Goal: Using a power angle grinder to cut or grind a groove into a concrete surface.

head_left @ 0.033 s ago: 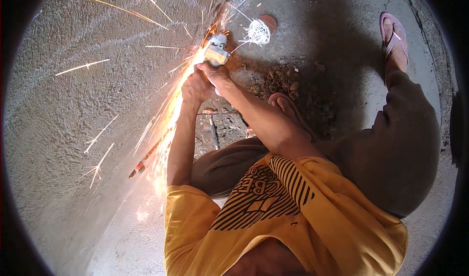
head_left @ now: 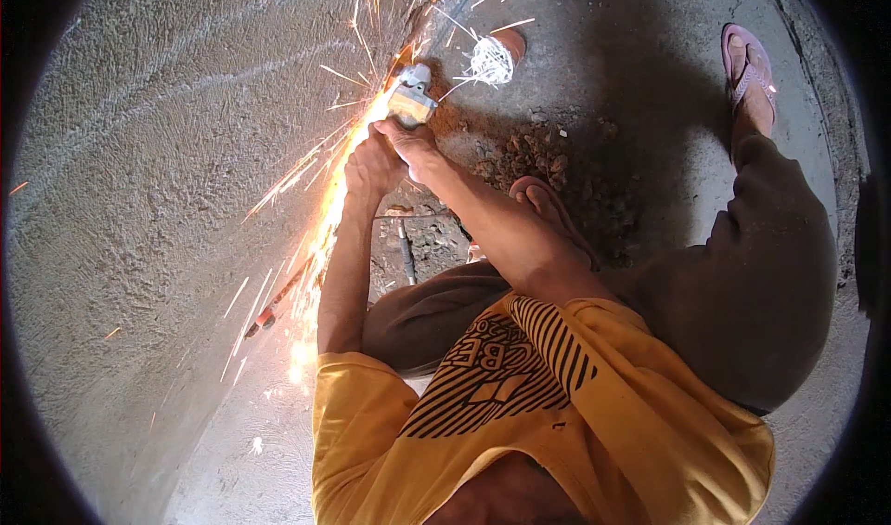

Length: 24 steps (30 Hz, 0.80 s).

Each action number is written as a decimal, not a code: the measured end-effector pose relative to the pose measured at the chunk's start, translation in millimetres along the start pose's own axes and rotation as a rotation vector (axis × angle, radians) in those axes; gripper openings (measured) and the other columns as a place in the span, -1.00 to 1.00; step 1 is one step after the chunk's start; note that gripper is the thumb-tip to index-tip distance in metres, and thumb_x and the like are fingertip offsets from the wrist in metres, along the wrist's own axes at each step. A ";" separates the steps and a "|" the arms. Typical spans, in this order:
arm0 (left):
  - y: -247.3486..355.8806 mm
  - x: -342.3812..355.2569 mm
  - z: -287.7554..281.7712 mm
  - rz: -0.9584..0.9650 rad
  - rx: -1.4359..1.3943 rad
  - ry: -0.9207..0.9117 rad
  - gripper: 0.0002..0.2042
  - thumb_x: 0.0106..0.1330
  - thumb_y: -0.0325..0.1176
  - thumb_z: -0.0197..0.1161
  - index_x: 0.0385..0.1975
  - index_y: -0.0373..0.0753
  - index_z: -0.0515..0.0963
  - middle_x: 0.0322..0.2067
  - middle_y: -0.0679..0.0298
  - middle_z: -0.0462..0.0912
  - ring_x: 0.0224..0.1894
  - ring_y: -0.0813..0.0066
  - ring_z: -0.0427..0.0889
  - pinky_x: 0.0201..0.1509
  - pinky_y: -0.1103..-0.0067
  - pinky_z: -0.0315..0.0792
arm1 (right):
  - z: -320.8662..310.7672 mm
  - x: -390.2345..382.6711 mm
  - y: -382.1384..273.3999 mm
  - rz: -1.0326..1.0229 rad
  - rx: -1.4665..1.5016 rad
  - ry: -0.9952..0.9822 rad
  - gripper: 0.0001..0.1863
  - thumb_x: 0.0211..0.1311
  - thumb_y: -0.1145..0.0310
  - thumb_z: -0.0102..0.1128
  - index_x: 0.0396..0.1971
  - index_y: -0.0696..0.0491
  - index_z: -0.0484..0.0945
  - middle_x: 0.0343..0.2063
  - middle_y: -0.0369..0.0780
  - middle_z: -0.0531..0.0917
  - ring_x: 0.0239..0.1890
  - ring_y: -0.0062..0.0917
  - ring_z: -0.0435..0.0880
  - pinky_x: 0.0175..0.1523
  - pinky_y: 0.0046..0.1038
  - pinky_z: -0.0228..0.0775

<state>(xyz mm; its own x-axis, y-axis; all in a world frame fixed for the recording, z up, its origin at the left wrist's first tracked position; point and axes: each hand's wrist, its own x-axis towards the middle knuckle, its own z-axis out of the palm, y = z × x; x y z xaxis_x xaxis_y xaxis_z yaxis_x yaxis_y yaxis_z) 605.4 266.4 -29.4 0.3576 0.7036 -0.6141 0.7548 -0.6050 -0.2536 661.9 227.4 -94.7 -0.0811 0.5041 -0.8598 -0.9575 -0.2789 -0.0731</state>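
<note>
An angle grinder [head_left: 411, 105] with a pale metal head is gripped in both my hands at the foot of the rough wall. My left hand [head_left: 374, 165] wraps round its body, nearer to me. Just ahead of it, my right hand [head_left: 413, 146] closes round the tool beside the head. Bright orange sparks [head_left: 345, 177] stream back along the wall, past the outer side of my left forearm. Glare and the grinder's head hide the disc and the spot it touches.
Rubble [head_left: 534, 154] lies right of my hands, close to my sandalled foot [head_left: 543, 200]. A tangle of white strands [head_left: 490, 61] sits by a reddish-brown round piece [head_left: 510, 44]. A dark rod [head_left: 406, 254] lies below my wrists. A red-tipped rod [head_left: 264, 319] rests along the wall's foot.
The spray of sparks has a different pattern, with fewer long streaks over the wall at left. My hands and the grinder stay in the same place.
</note>
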 end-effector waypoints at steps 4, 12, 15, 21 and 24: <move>-9.8 0.7 6.9 -0.024 -0.012 -0.022 -0.37 0.03 -0.10 0.33 0.00 -0.39 0.29 -0.35 -0.17 0.65 -0.24 -0.15 0.65 -0.16 0.18 0.55 | 2.7 -2.6 0.5 0.033 -0.069 0.008 -0.53 -0.15 0.21 0.49 -0.20 0.11 0.60 -0.22 -0.26 0.67 -0.21 -0.54 0.60 -0.11 -0.43 0.41; -6.4 2.4 3.1 -0.065 -0.122 -0.059 -0.37 0.02 -0.10 0.34 0.01 -0.37 0.29 -0.34 -0.18 0.64 -0.27 -0.14 0.66 -0.17 0.18 0.55 | 1.0 6.0 9.7 0.002 -0.104 0.040 -0.49 -0.19 0.15 0.50 -0.21 0.11 0.61 -0.25 -0.25 0.68 -0.26 -0.53 0.62 -0.14 -0.44 0.43; -5.9 2.8 3.2 -0.075 -0.115 -0.050 -0.38 0.02 -0.10 0.33 0.00 -0.35 0.29 -0.34 -0.17 0.64 -0.28 -0.13 0.66 -0.18 0.18 0.55 | 1.0 10.4 11.5 -0.008 -0.073 0.008 -0.49 -0.19 0.16 0.49 -0.21 0.11 0.61 -0.25 -0.25 0.68 -0.26 -0.52 0.62 -0.15 -0.44 0.43; -3.3 -0.6 -1.2 -0.095 -0.136 -0.045 -0.38 0.02 -0.09 0.32 0.00 -0.34 0.29 -0.34 -0.15 0.65 -0.27 -0.13 0.66 -0.18 0.17 0.55 | 0.7 10.0 14.0 -0.017 -0.064 0.017 -0.49 -0.19 0.16 0.49 -0.20 0.12 0.61 -0.24 -0.24 0.68 -0.26 -0.52 0.62 -0.15 -0.43 0.43; -7.1 -2.9 2.6 0.070 -0.166 0.123 -0.52 0.09 -0.16 0.30 -0.11 -0.38 0.37 -0.51 -0.16 0.61 -0.42 -0.14 0.63 -0.41 0.18 0.53 | 1.5 10.9 13.2 0.013 -0.055 0.012 -0.49 -0.18 0.16 0.49 -0.20 0.12 0.61 -0.23 -0.23 0.68 -0.23 -0.51 0.62 -0.14 -0.41 0.43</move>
<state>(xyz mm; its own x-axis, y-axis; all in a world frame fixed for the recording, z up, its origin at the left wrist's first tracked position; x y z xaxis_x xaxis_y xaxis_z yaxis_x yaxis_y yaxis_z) 597.5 267.7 -27.8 0.4693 0.7079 -0.5279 0.8022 -0.5916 -0.0802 648.0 230.4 -104.3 -0.0904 0.4905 -0.8668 -0.9399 -0.3299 -0.0887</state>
